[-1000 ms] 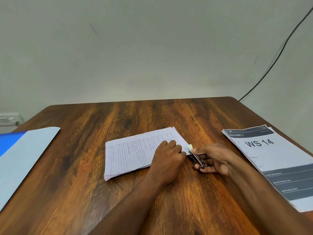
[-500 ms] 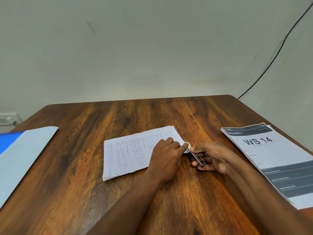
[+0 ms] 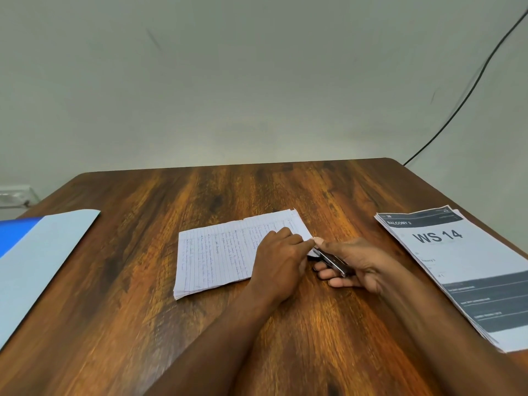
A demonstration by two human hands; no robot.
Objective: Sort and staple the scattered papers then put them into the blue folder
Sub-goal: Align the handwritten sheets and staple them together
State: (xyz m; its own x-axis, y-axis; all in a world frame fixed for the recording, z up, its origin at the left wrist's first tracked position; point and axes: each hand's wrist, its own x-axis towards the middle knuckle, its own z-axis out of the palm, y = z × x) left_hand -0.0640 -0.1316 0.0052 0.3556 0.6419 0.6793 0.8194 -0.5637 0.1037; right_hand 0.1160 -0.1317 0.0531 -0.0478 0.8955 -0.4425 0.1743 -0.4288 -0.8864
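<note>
Handwritten stack [image 3: 223,252] lying mid-counter [image 3: 257,190], bare wood all around. Your left hand [image 3: 278,261] pressing its right corner; your right hand [image 3: 357,264] gripping stapler [image 3: 331,260] there. Blue folder [image 3: 31,258] lying far left.

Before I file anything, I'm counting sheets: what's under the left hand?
The left hand presses the handwritten lined stack near the stapler. How many sheets lie beneath cannot be seen.

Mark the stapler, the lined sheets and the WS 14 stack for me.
stapler [image 3: 333,260]: head view, on its metal top
lined sheets [image 3: 217,258]: head view, middle of the top page
WS 14 stack [image 3: 457,261]: head view, white area of the top sheet
</note>
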